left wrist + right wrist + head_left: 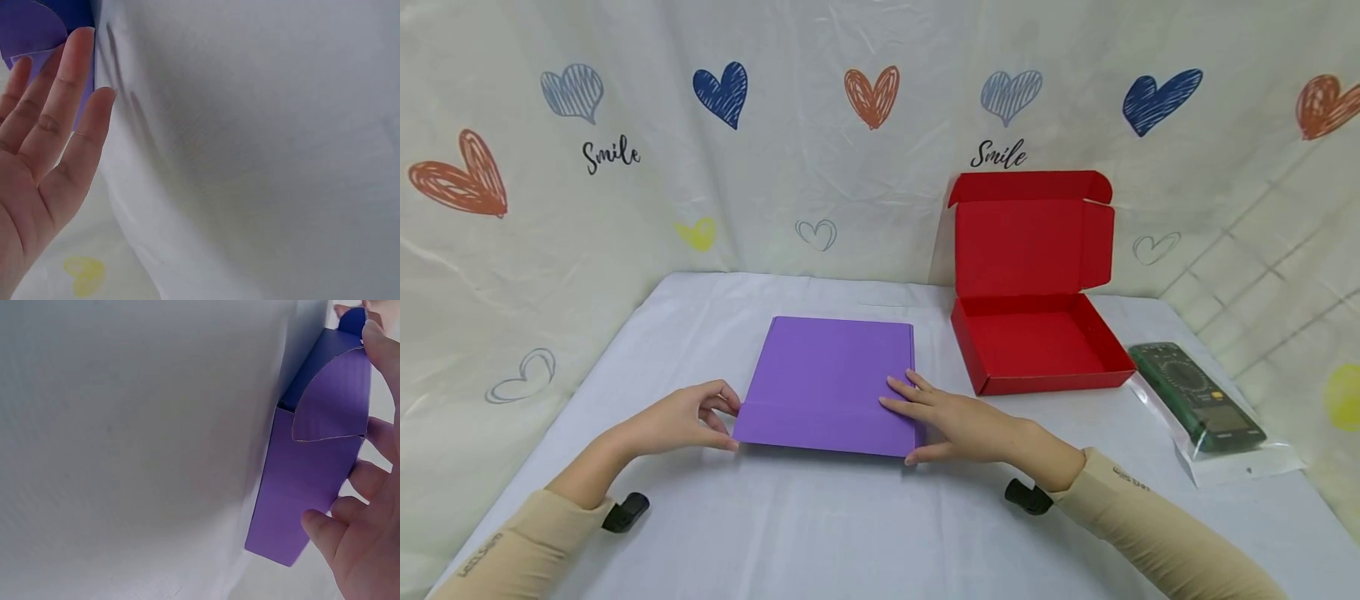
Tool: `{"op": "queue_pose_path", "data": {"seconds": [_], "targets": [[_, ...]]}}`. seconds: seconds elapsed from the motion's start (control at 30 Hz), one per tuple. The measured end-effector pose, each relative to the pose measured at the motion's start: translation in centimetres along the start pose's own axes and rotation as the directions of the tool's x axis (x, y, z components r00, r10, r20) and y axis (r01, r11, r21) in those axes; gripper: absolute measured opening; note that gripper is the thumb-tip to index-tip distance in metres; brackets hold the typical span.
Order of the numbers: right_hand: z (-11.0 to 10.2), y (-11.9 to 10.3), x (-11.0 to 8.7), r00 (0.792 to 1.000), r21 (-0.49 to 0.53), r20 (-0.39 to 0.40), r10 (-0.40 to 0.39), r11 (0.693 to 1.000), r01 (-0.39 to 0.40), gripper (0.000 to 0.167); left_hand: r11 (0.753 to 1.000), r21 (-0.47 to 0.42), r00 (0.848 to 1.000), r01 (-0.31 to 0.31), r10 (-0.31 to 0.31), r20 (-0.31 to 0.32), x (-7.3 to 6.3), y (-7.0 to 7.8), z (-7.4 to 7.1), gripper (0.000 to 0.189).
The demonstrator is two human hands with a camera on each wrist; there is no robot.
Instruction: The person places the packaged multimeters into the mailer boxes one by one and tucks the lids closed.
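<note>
A purple cardboard box [831, 375] lies on the table with its lid lowered and the lid's front panel sticking out toward me. My left hand [681, 421] is at its front left corner, thumb and fingers apart, fingertips right at the edge. In the left wrist view those fingers are extended beside a rounded side flap [31, 25]. My right hand [958, 423] rests on the right edge, fingers spread over the lid and thumb at the front corner. The right wrist view has that thumb by another rounded flap [334, 400], outside the box's side wall [300, 487].
Back right, a red cardboard box [1018, 246] stands with its lid raised. To its right lies a green-cased multimeter [1195, 387] in a clear plastic bag [1232, 475]. White cloth [820, 533] covers the table, and a curtain [910, 183] printed with hearts hangs behind.
</note>
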State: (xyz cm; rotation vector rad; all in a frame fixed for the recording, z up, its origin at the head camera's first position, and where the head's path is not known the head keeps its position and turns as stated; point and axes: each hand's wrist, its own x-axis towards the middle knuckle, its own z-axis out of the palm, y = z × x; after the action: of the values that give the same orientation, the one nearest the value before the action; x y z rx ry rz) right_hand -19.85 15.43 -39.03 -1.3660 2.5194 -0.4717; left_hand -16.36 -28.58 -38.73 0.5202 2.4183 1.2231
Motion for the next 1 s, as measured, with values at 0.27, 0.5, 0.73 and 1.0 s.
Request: {"op": "queue_pose_path", "data": {"seconds": [0.27, 0.5, 0.73, 1.0], "targets": [[-0.14, -0.07, 0.04, 1.0, 0.01, 0.015, 0.002, 1.0, -0.002, 0.086, 0.999, 0.005, 0.999, 0.038, -0.038, 0.036, -0.02, 0.07, -0.31, 0.04], [-0.19, -0.18, 0.04, 1.0, 0.007, 0.012, -0.003, 1.0, 0.003, 0.086, 0.998, -0.028, 0.995, 0.064, -0.062, 0.077, 0.15, 0.25, -0.38, 0.038], [-0.19, -0.06, -0.01, 1.0, 0.003, 0.009, 0.001, 1.0, -0.001, 0.086, 0.996, -0.042, 0.991, 0.072, -0.067, 0.117, 0.31, 0.13, -0.66, 0.038], [-0.23, 0.05, 0.02, 1.0, -0.002, 0.009, 0.0, 1.0, 0.0, 0.086, 0.984, -0.155, 0.983, 0.091, -0.065, 0.17, 0.7, -0.47, -0.54, 0.051]]}}
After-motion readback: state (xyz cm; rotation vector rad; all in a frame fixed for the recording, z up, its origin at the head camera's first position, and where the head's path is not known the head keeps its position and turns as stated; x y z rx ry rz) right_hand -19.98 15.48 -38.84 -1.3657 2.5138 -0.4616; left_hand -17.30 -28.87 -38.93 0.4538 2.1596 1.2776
